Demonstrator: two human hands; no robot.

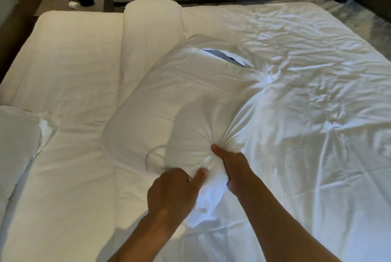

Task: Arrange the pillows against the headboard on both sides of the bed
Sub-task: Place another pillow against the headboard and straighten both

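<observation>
Gripping one pillow (179, 96), both hands; folded duvet (69, 54) lies beside.

Head camera, close above bed (296, 92), facing forward-down.

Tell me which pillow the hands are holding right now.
The middle pillow, lying diagonally on the bed: the left hand and right hand bunch its near corner. The pillow at the left edge lies untouched.
</observation>
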